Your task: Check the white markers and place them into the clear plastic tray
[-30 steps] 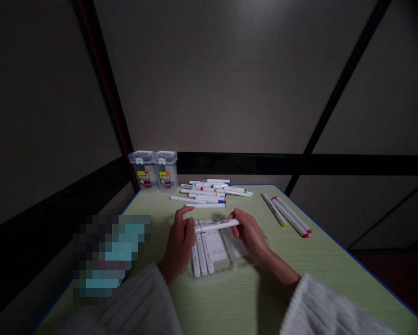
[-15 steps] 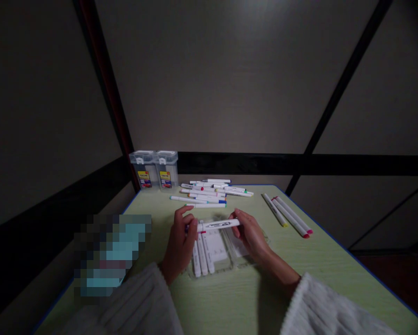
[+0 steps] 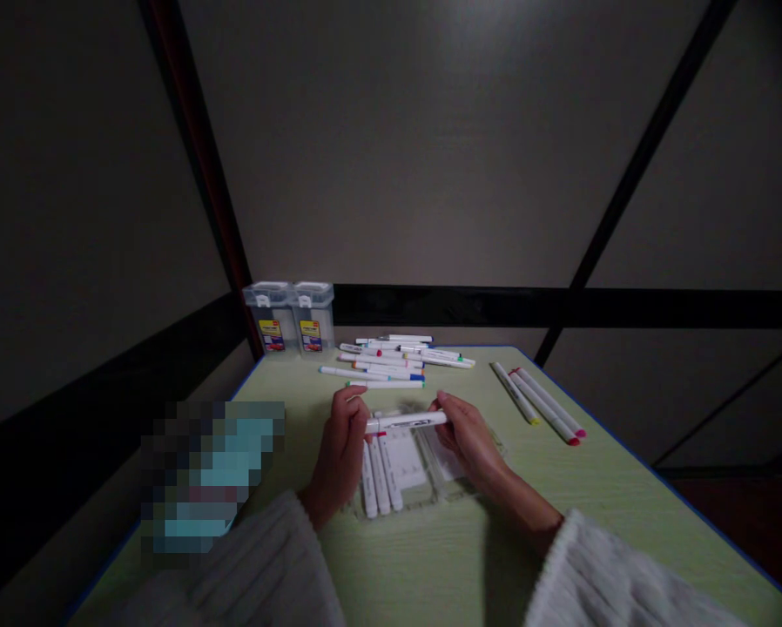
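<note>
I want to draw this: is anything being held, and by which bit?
A white marker, held by its two ends: the left grip on one, the right grip on the other.

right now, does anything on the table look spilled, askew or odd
Nothing looks spilled or broken. The white markers at the back of the table lie in a loose, crisscrossed heap, which looks untidy. At left, a pixelated patch hides whatever is there.

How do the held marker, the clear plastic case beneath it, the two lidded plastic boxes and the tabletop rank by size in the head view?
1. Pale green tabletop
2. Clear plastic case, partly covered
3. Left lidded box and right lidded box: too alike to rank
4. Held white marker
</note>
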Motion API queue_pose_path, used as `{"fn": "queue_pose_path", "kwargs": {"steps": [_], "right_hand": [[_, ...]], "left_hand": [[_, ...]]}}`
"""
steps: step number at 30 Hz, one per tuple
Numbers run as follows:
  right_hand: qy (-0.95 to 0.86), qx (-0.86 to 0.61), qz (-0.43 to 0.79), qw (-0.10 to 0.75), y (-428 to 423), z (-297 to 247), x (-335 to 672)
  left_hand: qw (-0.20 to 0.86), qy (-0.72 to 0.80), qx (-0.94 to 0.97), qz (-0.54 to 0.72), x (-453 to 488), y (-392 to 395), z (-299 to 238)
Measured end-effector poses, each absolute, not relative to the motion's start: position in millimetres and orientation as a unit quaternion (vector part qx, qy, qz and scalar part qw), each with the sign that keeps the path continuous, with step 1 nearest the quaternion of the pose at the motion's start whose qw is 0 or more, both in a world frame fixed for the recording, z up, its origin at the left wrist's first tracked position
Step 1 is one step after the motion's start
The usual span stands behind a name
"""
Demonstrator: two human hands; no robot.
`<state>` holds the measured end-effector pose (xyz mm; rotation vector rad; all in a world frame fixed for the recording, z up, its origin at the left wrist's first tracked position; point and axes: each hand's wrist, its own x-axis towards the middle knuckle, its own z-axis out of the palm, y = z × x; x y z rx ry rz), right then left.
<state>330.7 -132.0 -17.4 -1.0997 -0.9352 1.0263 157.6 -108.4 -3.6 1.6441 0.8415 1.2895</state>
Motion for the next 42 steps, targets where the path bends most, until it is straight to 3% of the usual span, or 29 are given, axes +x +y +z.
{"fn": "queue_pose_path", "kwargs": {"steps": [19, 42], "right_hand": [[-0.381, -0.468, 0.449, 0.659, -133.8, -14.1, 329.7], [-0.371, -0.424, 0.509, 0.651, -133.5, -10.4, 326.6]], "left_hand": [[0.438, 0.408, 0.653, 0.464, 159.0, -101.8, -5.2], [0.468, 0.417, 0.611, 0.483, 157.9, -96.1, -3.5]]}}
